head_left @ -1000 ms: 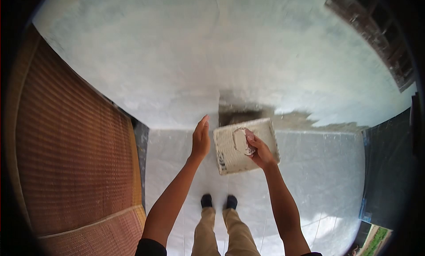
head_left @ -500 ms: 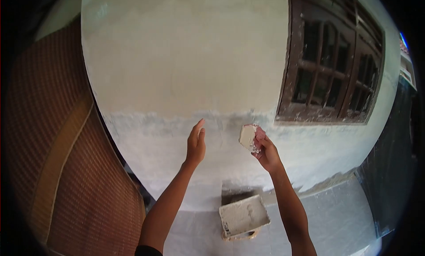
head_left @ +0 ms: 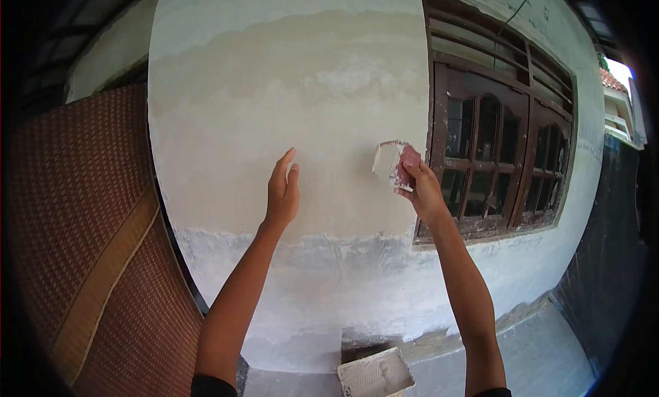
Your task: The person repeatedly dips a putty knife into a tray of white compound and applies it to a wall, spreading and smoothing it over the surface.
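Observation:
My right hand [head_left: 427,191] grips a reddish flat scraper [head_left: 410,159] whose left part is coated with pale paste. It is held up in front of the wall [head_left: 274,122], just left of the window. My left hand [head_left: 283,188] is raised before the same wall with thumb and fingers apart, holding nothing. Whether the hand or scraper touches the wall I cannot tell. The wall is beige above and bluish-white and rough below.
A paste-smeared tray [head_left: 376,374] stands low at the wall's foot. To the right is a brown wooden window [head_left: 491,136] with glass panes. A woven brown panel [head_left: 89,191] leans at the left, and a dark sheet [head_left: 596,239] hangs at the far right.
The view has tilted upward, showing more upper wall and window. Both hands have risen against the wall, from near the bluish band to the beige area; the scraper stays in my right hand.

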A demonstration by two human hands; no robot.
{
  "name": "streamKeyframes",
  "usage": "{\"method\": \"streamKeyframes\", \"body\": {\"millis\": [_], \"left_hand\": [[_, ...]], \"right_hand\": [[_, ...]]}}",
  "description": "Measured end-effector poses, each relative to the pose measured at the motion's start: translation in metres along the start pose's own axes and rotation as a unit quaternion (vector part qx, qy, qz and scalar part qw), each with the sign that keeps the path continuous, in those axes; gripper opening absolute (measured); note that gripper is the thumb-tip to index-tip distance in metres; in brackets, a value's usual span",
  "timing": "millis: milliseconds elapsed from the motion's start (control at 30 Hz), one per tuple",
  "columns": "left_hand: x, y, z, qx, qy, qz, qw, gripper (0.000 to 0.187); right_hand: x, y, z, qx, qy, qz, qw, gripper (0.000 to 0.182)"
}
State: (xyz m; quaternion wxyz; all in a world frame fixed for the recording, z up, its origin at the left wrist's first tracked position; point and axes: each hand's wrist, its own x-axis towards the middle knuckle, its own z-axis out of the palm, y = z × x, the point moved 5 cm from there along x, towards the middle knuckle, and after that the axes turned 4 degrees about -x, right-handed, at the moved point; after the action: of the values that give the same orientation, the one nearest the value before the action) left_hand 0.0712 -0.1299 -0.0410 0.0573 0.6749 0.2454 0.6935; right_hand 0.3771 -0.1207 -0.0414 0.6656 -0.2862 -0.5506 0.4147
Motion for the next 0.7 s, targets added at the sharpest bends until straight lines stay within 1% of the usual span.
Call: {"method": "streamKeyframes", "body": {"millis": [33, 133, 167, 233, 267, 300, 367, 400, 433, 467, 500, 567, 600, 633, 667, 700], "left_hand": [[0.009, 0.001, 0.0, 0.026, 0.002, 0.011, 1.0, 0.044], [0.032, 0.002, 0.003, 0.079, 0.005, 0.032, 0.996, 0.045], [0.039, 0.003, 0.005, 0.104, 0.005, 0.04, 0.994, 0.046], [0.05, 0.005, 0.008, 0.118, 0.005, 0.042, 0.992, 0.046], [0.054, 0.005, 0.01, 0.132, 0.003, 0.04, 0.99, 0.046], [0.059, 0.003, 0.011, 0.132, 0.007, 0.042, 0.99, 0.046], [0.066, -0.003, 0.015, 0.145, -0.006, 0.051, 0.988, 0.049], [0.068, -0.008, 0.017, 0.144, -0.004, 0.051, 0.988, 0.049], [0.071, -0.013, 0.02, 0.152, -0.003, 0.051, 0.987, 0.05], [0.074, -0.017, 0.022, 0.159, -0.002, 0.052, 0.986, 0.05], [0.076, -0.022, 0.024, 0.157, -0.004, 0.052, 0.986, 0.05], [0.081, -0.03, 0.03, 0.187, -0.009, 0.056, 0.981, 0.051], [0.085, -0.036, 0.032, 0.184, -0.01, 0.058, 0.981, 0.051], [0.089, -0.039, 0.033, 0.191, -0.004, 0.087, 0.978, 0.051], [0.092, -0.042, 0.034, 0.198, 0.002, 0.115, 0.974, 0.051], [0.095, -0.045, 0.035, 0.195, -0.002, 0.115, 0.974, 0.051]], "right_hand": [[0.009, -0.007, 0.001, 0.001, -0.003, -0.003, 1.0, 0.035], [0.036, -0.032, 0.004, -0.049, 0.002, -0.073, 0.996, 0.034], [0.046, -0.037, 0.004, -0.048, 0.0, -0.076, 0.996, 0.034], [0.064, -0.055, 0.005, -0.116, 0.024, -0.152, 0.981, 0.031], [0.071, -0.062, 0.007, -0.125, 0.033, -0.183, 0.975, 0.03], [0.082, -0.064, 0.009, -0.125, 0.03, -0.186, 0.974, 0.03], [0.097, -0.074, 0.015, -0.182, 0.039, -0.293, 0.938, 0.03], [0.102, -0.077, 0.02, -0.183, 0.037, -0.294, 0.937, 0.03], [0.102, -0.083, 0.026, -0.283, 0.078, -0.345, 0.891, 0.029], [0.101, -0.087, 0.035, -0.379, 0.117, -0.391, 0.831, 0.027], [0.107, -0.085, 0.039, -0.379, 0.119, -0.391, 0.83, 0.027], [0.104, -0.086, 0.057, -0.43, 0.109, -0.522, 0.728, 0.027], [0.105, -0.085, 0.062, -0.447, 0.108, -0.517, 0.722, 0.029], [0.109, -0.084, 0.065, -0.449, 0.112, -0.518, 0.72, 0.029], [0.109, -0.083, 0.069, -0.462, 0.124, -0.563, 0.674, 0.031], [0.109, -0.078, 0.072, -0.474, 0.135, -0.605, 0.625, 0.033]]}}
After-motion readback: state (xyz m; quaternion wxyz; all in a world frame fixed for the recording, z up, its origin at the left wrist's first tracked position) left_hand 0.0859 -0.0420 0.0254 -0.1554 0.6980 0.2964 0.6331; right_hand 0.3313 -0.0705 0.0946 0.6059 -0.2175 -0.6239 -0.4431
